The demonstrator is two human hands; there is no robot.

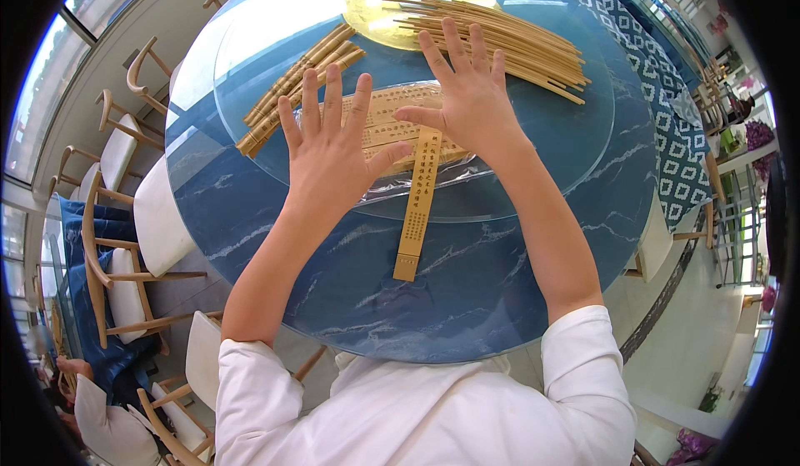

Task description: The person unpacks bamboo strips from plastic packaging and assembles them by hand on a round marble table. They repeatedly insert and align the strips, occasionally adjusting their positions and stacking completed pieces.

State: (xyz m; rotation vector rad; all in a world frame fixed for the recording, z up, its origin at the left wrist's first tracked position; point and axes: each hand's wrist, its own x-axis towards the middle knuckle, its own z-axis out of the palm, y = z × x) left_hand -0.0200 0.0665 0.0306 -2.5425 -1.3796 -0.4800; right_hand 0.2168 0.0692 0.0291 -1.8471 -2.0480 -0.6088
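Both hands are held up over the table with fingers spread. My left hand (329,153) is open and holds nothing; behind it lies a stack of flat inscribed slips (387,103) in clear plastic wrap (417,181). My right hand (473,103) is open too, in front of the right part of that stack. A long yellow-brown strip with dark characters (417,207) runs from the stack toward me. Left of the stack lie several thick bamboo-like sticks (287,99). A big bundle of thin sticks (533,45) lies beyond my right hand.
A round blue marble-patterned table (350,299) carries a round glass turntable (575,162) with a golden disc (367,16) at its middle. Wooden chairs with white seats (162,216) stand at the left. A blue-and-white patterned cloth (679,166) hangs at the right.
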